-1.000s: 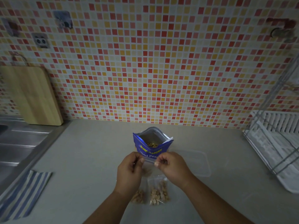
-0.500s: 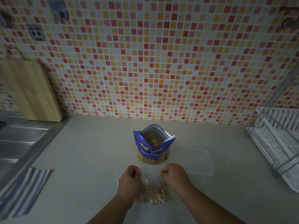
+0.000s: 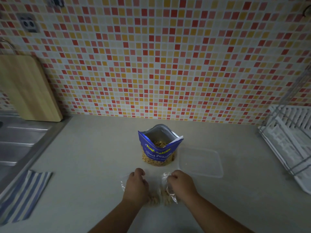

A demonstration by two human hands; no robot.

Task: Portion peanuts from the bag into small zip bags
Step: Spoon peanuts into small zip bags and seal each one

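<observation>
Tiled wall (image 3: 168,64) at the back. Pale tabletop (image 3: 92,157) below it, dimly lit. Steel sink (image 3: 20,145) is set at the left and a white rack (image 3: 289,140) at the right. A wooden board (image 3: 28,88) is leaned on the wall by the sink. A striped cloth (image 3: 25,195) is laid at the near left. A clear lid (image 3: 202,163) lies flat just right of the bag.

Peanut bag (image 3: 158,148): blue, upright, mouth open, placed mid-tabletop beyond both hands. Nuts are seen inside.

Left hand (image 3: 136,185): rested low on the tabletop, fingers curled down over clear plastic (image 3: 123,182). Whether the plastic is pinched cannot be told.

Right hand (image 3: 181,184): fingers curled and clamped on the upper edge of a zip bag (image 3: 169,190), which lies flat on the tabletop between the hands.

Peanuts (image 3: 158,200) are seen through the plastic at the near end, between the wrists.

Step judged: a filled zip bag is being closed or set down, so portioning is partly done.

To be done well:
- The nuts should be shaken clear of the zip track first.
- Air should be pressed out before sealing.
- The track should be pinched from one end and run across to the other.
- The seal should be checked by a light tug.
- The open bag should be kept clear of the wrists, as it looks easily tipped.
</observation>
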